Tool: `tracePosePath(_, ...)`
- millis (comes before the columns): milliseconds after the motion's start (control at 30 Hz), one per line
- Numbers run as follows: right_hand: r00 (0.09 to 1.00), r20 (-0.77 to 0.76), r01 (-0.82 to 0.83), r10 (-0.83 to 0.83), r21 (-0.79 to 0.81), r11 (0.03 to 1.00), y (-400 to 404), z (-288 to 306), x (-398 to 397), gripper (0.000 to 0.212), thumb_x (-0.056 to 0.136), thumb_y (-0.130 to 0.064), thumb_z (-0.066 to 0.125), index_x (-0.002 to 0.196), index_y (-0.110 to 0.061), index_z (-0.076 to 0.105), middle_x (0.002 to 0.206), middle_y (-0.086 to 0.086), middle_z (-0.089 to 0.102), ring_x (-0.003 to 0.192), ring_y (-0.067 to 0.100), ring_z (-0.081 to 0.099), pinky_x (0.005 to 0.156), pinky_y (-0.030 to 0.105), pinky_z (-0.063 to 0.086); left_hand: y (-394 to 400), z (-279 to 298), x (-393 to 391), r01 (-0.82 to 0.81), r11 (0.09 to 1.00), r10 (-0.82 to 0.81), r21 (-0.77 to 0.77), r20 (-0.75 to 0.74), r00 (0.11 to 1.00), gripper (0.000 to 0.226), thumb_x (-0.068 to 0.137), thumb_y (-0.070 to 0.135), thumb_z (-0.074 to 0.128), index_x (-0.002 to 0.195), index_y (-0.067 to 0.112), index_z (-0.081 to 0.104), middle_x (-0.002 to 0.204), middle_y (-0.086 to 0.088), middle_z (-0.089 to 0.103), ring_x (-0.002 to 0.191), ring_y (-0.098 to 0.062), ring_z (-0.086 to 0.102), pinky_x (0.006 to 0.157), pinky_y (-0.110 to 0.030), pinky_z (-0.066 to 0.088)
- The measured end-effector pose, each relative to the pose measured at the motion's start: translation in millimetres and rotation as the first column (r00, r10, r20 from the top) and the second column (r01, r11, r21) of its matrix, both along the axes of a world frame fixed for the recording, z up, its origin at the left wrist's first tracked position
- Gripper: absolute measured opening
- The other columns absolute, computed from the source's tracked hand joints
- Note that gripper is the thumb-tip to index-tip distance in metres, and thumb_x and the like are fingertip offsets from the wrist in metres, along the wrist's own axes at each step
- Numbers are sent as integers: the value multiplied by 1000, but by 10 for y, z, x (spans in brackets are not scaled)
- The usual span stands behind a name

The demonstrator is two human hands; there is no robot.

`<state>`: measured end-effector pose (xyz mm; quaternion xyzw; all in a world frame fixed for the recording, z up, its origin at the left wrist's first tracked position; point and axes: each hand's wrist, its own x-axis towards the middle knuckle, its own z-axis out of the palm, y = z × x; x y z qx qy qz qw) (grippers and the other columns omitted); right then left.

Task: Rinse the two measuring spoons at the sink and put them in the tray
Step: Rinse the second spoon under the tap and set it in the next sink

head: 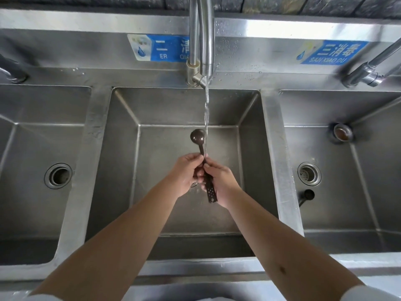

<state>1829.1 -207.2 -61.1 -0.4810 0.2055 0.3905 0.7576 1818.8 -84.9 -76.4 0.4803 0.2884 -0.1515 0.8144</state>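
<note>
A dark brown measuring spoon (198, 136) is held over the middle sink basin (121, 170), bowl pointing away from me, its perforated handle end sticking out toward me. My left hand (186, 173) and my right hand (219, 181) both grip its handle. Water runs from the faucet (206, 40) in a thin stream (206, 109) that falls just right of the spoon's bowl onto the handle and my fingers. A second dark spoon (306, 196) lies in the right basin near its drain. No tray is in view.
Three steel basins sit side by side; the left drain (58, 175) and right drain (309, 175) are visible. A round metal strainer plug (341, 132) rests in the right basin. Another tap (373, 68) stands at the right, and blue labels are on the backsplash.
</note>
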Motion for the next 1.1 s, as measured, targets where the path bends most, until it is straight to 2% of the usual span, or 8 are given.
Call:
tracePosePath(200, 997, 70, 17, -22, 62, 998, 242, 158, 399, 19, 96, 0, 46, 94, -6, 64, 66, 12, 61, 48, 19, 55, 41, 23, 43, 166, 155, 344, -66, 998, 64, 13, 108, 992, 24, 98, 6, 47, 96, 11, 69, 49, 4, 53, 40, -8, 40, 36, -21, 33)
tracePosePath(500, 974, 221, 17, -51, 149, 989, 385, 407, 794, 33, 88, 1, 53, 66, -13, 74, 57, 5, 65, 44, 14, 56, 42, 21, 44, 234, 462, 760, -134, 990, 138, -32, 211, 968, 20, 97, 6, 50, 99, 10, 70, 68, -6, 52, 41, -6, 40, 37, -20, 33)
tracePosePath(600, 970, 235, 25, -56, 131, 991, 388, 427, 814, 32, 89, 0, 53, 69, -13, 74, 57, 3, 65, 45, 13, 57, 42, 20, 44, 216, 481, 786, -116, 993, 121, -36, 218, 968, 25, 97, 12, 51, 91, 16, 76, 63, -3, 50, 41, -10, 38, 37, -21, 31)
tracePosePath(700, 978, 182, 84, -104, 112, 990, 351, 397, 745, 20, 92, 0, 53, 83, -8, 70, 58, 6, 66, 46, 15, 59, 42, 21, 46, 146, 427, 758, -141, 990, 141, -16, 195, 971, 39, 98, 11, 49, 75, 22, 79, 82, -10, 58, 42, -8, 42, 36, -18, 30)
tracePosePath(800, 967, 255, 34, 17, -194, 980, 245, 302, 597, 12, 95, -5, 53, 94, -6, 65, 63, 8, 66, 49, 16, 59, 46, 25, 48, 45, 314, 628, -136, 991, 135, -6, 126, 983, 38, 96, 9, 50, 71, 19, 76, 76, -9, 61, 38, -9, 41, 34, -19, 30)
tracePosePath(900, 943, 269, -33, 197, -514, 857, 118, 175, 364, 11, 96, -14, 51, 97, -14, 63, 67, 8, 66, 45, 13, 54, 45, 26, 44, -73, 158, 398, -89, 995, 91, -44, 34, 995, 25, 96, 9, 48, 79, 8, 67, 58, -8, 61, 34, -15, 42, 34, -23, 35)
tracePosePath(1000, 970, 159, -86, 183, -481, 873, -54, 113, 103, 12, 94, -20, 55, 98, -14, 65, 66, 6, 66, 45, 14, 52, 41, 27, 39, -191, 14, 184, -78, 996, 74, -51, -82, 994, 19, 96, 10, 53, 80, 7, 62, 61, -8, 62, 42, -17, 52, 38, -26, 43)
tracePosePath(1100, 989, 36, -115, 142, -411, 904, -221, 89, -140, 18, 97, -15, 53, 91, -7, 67, 63, 6, 64, 49, 16, 57, 43, 27, 43, -284, -103, -20, -6, 1000, 2, -23, -169, 986, 15, 93, 8, 57, 78, 7, 60, 53, -5, 59, 35, -15, 49, 33, -24, 39)
